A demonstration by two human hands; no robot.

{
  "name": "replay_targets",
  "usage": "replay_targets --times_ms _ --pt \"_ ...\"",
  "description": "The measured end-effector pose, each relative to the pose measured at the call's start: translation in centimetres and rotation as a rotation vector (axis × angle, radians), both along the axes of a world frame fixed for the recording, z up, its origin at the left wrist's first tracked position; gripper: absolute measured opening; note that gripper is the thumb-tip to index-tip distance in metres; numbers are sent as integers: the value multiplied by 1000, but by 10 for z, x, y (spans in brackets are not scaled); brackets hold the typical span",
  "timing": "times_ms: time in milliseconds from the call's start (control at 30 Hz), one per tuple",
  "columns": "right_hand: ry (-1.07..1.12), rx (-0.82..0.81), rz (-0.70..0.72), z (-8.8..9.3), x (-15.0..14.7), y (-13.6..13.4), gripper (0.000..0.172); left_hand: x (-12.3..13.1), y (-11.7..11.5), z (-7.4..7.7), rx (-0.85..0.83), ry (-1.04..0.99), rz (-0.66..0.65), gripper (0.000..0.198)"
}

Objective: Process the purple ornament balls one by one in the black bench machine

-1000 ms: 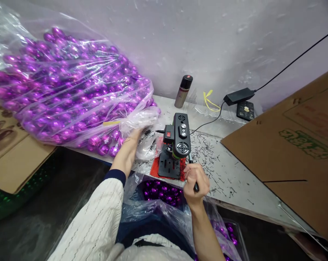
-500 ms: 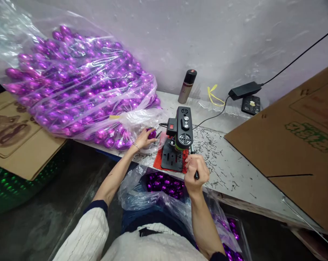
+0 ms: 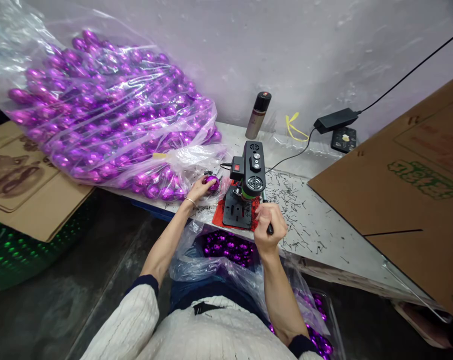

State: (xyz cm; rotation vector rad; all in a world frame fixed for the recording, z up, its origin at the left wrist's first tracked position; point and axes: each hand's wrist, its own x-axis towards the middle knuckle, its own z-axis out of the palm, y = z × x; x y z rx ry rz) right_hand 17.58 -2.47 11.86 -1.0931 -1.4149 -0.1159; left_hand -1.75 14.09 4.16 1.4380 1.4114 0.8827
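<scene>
My left hand (image 3: 200,189) pinches a shiny purple ball (image 3: 212,182) just left of a small black bench machine (image 3: 249,176). That machine stands on a black plate over a red mat (image 3: 219,218) at the table's front. My right hand (image 3: 268,228) is closed around the machine's black lever handle (image 3: 270,229), in front of the machine. A big clear plastic bag of purple balls (image 3: 106,110) lies on the table to the left, its mouth beside my left hand. Below the table edge, an open bag (image 3: 226,247) holds more purple balls.
A spray can (image 3: 258,115), yellow ties (image 3: 295,130) and a black power adapter (image 3: 336,120) sit by the wall. Black shavings litter the table (image 3: 312,225). A large cardboard sheet (image 3: 410,185) leans at right; another (image 3: 19,185) lies at left.
My left hand came out of the big bag's mouth holding a purple ball and moved right toward the machine. My right hand stayed on the lever.
</scene>
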Motion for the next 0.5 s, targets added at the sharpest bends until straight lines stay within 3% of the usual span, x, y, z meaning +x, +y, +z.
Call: replay_targets --times_ms 100,200,333,500 --pt "-2 -3 5 3 1 1 29 -1 -27 5 -162 -277 -34 59" --pt "3 5 2 8 2 3 30 6 -62 1 -101 -388 -60 69" --pt "16 5 20 14 3 5 30 28 -96 -14 63 -371 -116 82" --pt "-5 4 31 15 5 3 29 51 -106 -27 262 -152 -165 63"
